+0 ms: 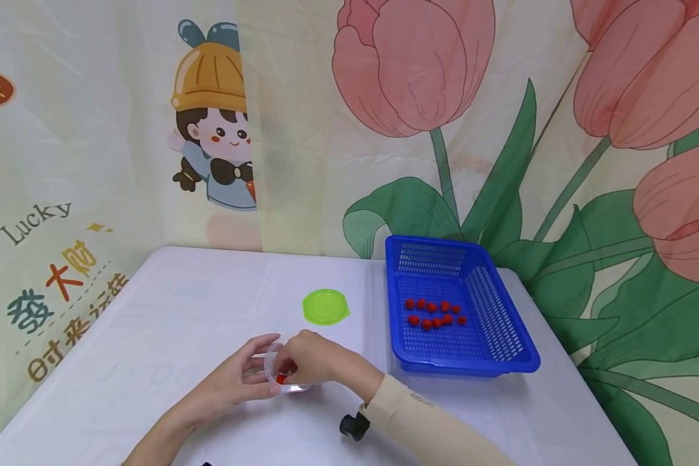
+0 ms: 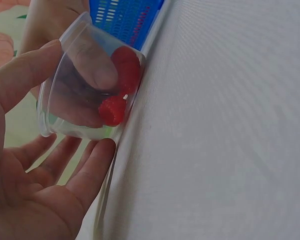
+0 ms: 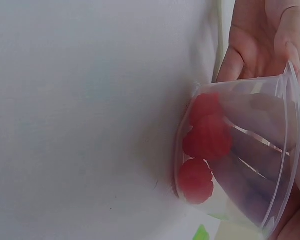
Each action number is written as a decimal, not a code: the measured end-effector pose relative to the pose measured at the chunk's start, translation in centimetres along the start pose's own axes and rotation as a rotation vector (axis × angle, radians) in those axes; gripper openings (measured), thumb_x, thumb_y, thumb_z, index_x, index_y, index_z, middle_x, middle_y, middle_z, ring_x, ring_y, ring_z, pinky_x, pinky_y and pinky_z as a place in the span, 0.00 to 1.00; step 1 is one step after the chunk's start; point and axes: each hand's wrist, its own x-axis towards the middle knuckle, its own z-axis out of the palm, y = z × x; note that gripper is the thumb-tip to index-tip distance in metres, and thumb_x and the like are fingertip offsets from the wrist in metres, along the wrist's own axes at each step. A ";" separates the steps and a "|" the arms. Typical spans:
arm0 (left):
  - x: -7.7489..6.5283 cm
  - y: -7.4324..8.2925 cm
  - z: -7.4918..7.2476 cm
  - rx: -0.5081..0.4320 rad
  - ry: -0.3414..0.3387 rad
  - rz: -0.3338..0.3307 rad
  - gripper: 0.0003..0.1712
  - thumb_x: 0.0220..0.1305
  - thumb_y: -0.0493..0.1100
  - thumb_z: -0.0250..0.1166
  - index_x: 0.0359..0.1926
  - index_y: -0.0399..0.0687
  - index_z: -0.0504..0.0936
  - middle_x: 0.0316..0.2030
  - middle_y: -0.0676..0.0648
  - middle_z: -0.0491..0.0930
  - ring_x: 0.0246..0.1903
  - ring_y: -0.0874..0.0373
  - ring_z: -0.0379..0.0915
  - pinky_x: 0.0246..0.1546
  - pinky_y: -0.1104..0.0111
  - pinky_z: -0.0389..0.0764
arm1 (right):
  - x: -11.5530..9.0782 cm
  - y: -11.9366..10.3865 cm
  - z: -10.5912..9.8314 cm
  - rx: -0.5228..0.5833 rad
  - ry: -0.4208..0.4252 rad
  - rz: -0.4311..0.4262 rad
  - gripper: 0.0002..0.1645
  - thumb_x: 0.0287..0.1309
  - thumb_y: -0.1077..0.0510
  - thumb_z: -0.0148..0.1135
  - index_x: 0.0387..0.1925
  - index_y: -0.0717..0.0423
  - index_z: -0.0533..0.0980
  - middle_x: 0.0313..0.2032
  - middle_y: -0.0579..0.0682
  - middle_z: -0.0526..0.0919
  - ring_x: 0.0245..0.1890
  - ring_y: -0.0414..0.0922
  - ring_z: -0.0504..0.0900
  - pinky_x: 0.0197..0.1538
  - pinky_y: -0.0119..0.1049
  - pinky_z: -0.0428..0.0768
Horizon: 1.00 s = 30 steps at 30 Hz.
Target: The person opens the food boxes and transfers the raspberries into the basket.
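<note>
A clear plastic cup [image 1: 271,364] stands on the white table, with a few red raspberries [image 3: 195,181] at its bottom. My left hand [image 1: 235,378] holds the cup from the left, thumb and fingers around its side. From the right, my right hand [image 1: 317,358] reaches into the cup. Its thumb and fingers pinch a raspberry [image 2: 126,70] low inside; another raspberry [image 2: 112,110] lies beside it. The cup wall partly blurs the right fingertips in both wrist views.
A blue plastic basket [image 1: 460,360] stands at the right with two rows of raspberries [image 1: 437,322] in it. A bright green lid [image 1: 325,307] lies on the table [image 1: 221,298] beyond the cup. A patterned cloth [image 1: 303,129] hangs behind the table.
</note>
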 end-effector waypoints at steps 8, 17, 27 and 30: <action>0.0 -0.2 -0.1 -0.003 -0.008 0.006 0.54 0.65 0.41 0.77 0.83 0.52 0.54 0.77 0.38 0.60 0.73 0.36 0.67 0.61 0.69 0.82 | 0.5 -0.1 0.2 -0.014 0.004 0.003 0.07 0.61 0.60 0.79 0.41 0.51 0.90 0.30 0.38 0.88 0.28 0.29 0.77 0.36 0.16 0.75; 0.1 -0.3 -0.2 -0.017 -0.022 0.012 0.53 0.66 0.40 0.76 0.83 0.51 0.54 0.77 0.37 0.59 0.72 0.36 0.68 0.60 0.68 0.82 | 0.4 -0.3 0.2 -0.009 0.009 0.015 0.06 0.61 0.61 0.79 0.40 0.51 0.90 0.30 0.38 0.87 0.29 0.29 0.77 0.37 0.16 0.75; 0.0 -0.2 -0.1 -0.019 -0.028 0.010 0.54 0.67 0.40 0.76 0.83 0.50 0.53 0.78 0.37 0.58 0.71 0.36 0.69 0.59 0.69 0.82 | 0.2 -0.1 0.3 0.004 0.013 -0.001 0.06 0.61 0.61 0.79 0.40 0.51 0.90 0.30 0.38 0.88 0.29 0.29 0.77 0.37 0.16 0.76; 0.0 -0.1 0.0 -0.024 -0.031 0.005 0.54 0.67 0.40 0.76 0.84 0.50 0.52 0.78 0.36 0.58 0.71 0.36 0.70 0.59 0.68 0.82 | 0.0 0.0 0.2 0.024 0.016 -0.008 0.06 0.61 0.62 0.78 0.40 0.51 0.90 0.30 0.38 0.87 0.29 0.29 0.78 0.37 0.16 0.76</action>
